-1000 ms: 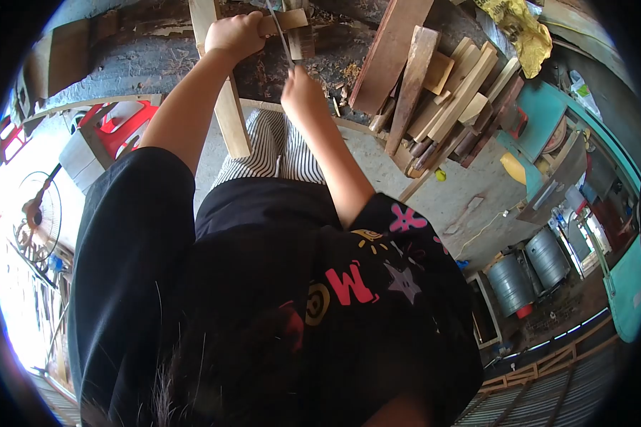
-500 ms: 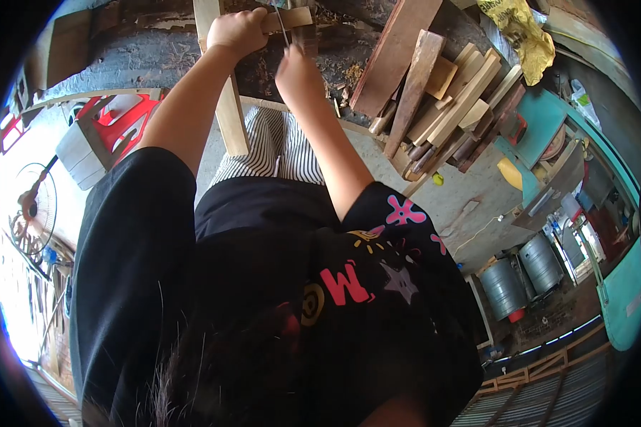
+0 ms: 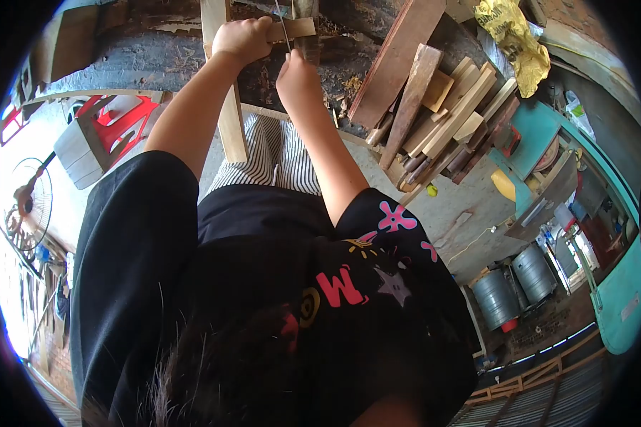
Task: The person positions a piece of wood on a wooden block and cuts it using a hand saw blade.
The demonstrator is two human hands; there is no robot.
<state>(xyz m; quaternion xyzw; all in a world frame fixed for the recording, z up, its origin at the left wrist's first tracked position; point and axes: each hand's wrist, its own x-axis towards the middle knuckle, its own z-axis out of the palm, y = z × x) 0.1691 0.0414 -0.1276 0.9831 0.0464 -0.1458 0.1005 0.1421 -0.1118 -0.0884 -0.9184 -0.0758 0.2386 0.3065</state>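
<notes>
At the top of the head view, my left hand (image 3: 242,40) is closed around a short wooden piece (image 3: 300,28), which juts out to the right of the fist. A long pale wooden strip (image 3: 233,124) runs under that hand, one end reaching over my striped trousers. My right hand (image 3: 298,77) is in a fist just below and to the right, gripping the near end of a thin saw (image 3: 283,27). The blade appears edge-on as a narrow line crossing the short piece, close to my left fingers. The saw's handle is hidden in my fist.
A dark, worn workbench (image 3: 149,60) lies beneath the hands. To the right are stacked wood offcuts (image 3: 459,114), a reddish plank (image 3: 395,64) and a yellow plastic bag (image 3: 513,43). Red plastic chairs (image 3: 132,117) and a fan (image 3: 32,203) stand left; metal drums (image 3: 496,299) stand lower right.
My right hand and the saw have shifted slightly down, toward my body. The left hand keeps its grip on the short wooden piece. The whole view has also moved a little.
</notes>
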